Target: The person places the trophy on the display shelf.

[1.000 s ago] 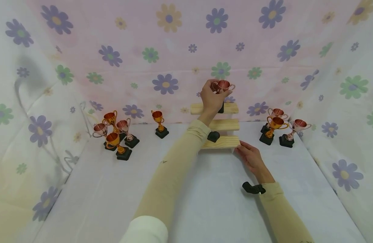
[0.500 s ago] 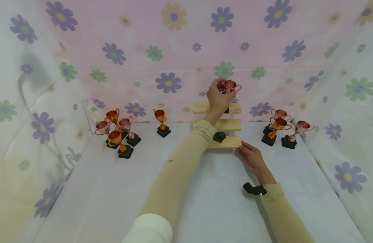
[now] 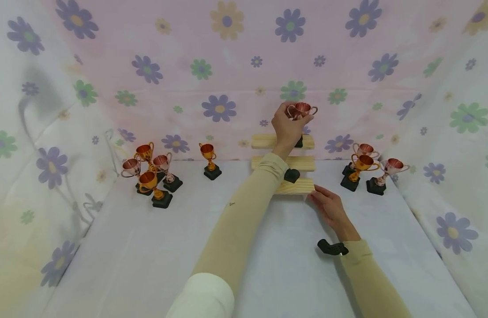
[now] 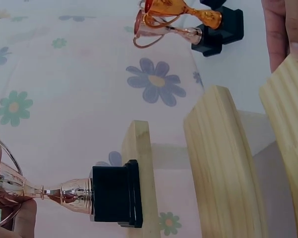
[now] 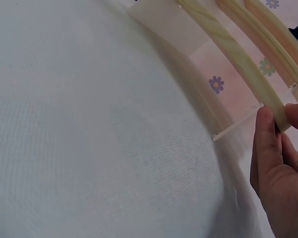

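The person's left grip (image 3: pixel 287 128) pinches a rose-gold trophy (image 3: pixel 302 108) near the top shelf (image 3: pixel 264 141)'s right edge, while the right grip (image 3: pixel 331 210) clasps the bottom shelf (image 3: pixel 295 187)'s right edge.

A white-covered table (image 3: pixel 129 265) carries a three-tier wooden shelf (image 3: pixel 301 163), five black-based trophy cups (image 3: pixel 207 152) at its left and three trophies (image 3: pixel 363 162) at its right.

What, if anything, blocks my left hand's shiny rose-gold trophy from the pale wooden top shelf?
Nothing visible: the trophy has its black base right at the top shelf, though whether they touch is unclear.
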Demonstrator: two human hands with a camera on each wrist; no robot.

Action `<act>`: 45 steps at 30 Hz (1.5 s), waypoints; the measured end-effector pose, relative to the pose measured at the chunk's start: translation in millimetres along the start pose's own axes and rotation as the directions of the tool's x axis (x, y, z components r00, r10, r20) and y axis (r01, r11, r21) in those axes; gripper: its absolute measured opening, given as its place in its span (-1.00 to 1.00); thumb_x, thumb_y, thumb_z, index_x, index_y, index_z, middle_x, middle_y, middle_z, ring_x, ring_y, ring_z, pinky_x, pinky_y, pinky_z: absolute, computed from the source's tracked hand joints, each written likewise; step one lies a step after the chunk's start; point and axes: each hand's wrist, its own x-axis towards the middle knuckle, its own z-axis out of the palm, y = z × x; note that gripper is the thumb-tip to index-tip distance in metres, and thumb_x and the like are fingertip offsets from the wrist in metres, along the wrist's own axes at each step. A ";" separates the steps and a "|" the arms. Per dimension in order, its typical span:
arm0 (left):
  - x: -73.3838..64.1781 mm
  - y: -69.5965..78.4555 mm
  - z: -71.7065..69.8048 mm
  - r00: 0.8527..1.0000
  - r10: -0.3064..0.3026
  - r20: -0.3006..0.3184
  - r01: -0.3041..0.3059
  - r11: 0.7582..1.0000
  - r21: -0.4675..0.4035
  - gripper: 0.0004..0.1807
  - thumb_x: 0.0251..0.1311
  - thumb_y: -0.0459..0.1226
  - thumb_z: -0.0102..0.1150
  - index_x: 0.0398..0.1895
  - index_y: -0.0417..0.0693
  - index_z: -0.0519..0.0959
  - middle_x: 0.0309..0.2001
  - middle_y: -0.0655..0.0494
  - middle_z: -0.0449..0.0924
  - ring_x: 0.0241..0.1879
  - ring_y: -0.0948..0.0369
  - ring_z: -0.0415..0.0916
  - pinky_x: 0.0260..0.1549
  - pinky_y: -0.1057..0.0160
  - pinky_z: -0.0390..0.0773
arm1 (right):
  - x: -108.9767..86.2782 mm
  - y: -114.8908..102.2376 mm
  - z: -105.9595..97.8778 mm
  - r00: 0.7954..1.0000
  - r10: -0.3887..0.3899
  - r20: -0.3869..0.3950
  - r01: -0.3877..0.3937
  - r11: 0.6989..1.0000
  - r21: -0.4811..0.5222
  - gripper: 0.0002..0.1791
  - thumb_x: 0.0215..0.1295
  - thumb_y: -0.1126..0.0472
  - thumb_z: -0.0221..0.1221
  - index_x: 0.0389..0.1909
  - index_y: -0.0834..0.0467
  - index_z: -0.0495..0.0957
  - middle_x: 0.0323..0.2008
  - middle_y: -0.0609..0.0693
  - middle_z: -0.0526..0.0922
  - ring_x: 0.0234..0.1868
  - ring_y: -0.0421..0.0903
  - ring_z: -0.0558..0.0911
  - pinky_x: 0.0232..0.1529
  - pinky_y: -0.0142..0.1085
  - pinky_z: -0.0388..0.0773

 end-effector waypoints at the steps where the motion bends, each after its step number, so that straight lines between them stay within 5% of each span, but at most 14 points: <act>1: 0.0 0.1 0.4 1.000 -0.002 -0.002 0.002 1.000 0.000 -0.53 0.01 -0.41 0.56 0.01 -0.26 0.60 -0.21 -0.16 0.66 -0.35 0.14 0.59 -0.40 0.53 0.54 | 0.1 -0.2 0.3 1.000 0.000 0.001 0.000 1.000 0.000 -0.36 0.58 0.27 0.03 0.58 0.22 0.09 0.29 0.01 0.40 0.06 -0.28 0.61 0.29 -0.40 0.47; 21: -5.2 1.2 17.2 0.999 -0.017 -0.051 0.014 0.998 -0.062 -0.48 -0.02 -0.45 0.57 0.05 -0.29 0.60 -0.15 -0.19 0.66 -0.24 0.12 0.59 -0.26 0.53 0.62 | 3.3 0.7 2.5 1.000 0.012 -0.001 -0.012 1.000 0.000 -0.37 0.58 0.28 0.02 0.57 0.26 0.10 0.32 0.06 0.39 0.02 -0.29 0.64 0.20 -0.44 0.56; 31: -8.4 2.6 26.7 0.996 0.008 -0.083 -0.012 0.999 -0.053 -0.50 -0.01 -0.43 0.57 0.03 -0.29 0.59 -0.07 -0.19 0.68 -0.10 0.05 0.67 -0.14 0.35 0.72 | 3.6 3.8 0.6 0.999 -0.035 -0.001 0.035 0.998 -0.055 -0.41 0.60 0.30 -0.02 0.56 0.30 0.11 0.10 -0.10 0.51 0.00 -0.33 0.62 0.18 -0.47 0.56; 45: -6.1 -5.0 30.3 1.000 0.000 -0.013 0.000 0.999 -0.053 -0.46 0.01 -0.50 0.52 0.09 -0.26 0.54 -0.05 -0.15 0.66 -0.13 0.14 0.62 -0.16 0.40 0.69 | 2.9 2.2 1.4 1.000 -0.022 -0.019 0.020 0.998 -0.064 -0.40 0.61 0.26 -0.01 0.57 0.25 0.12 0.36 0.08 0.35 0.09 -0.29 0.58 0.25 -0.43 0.51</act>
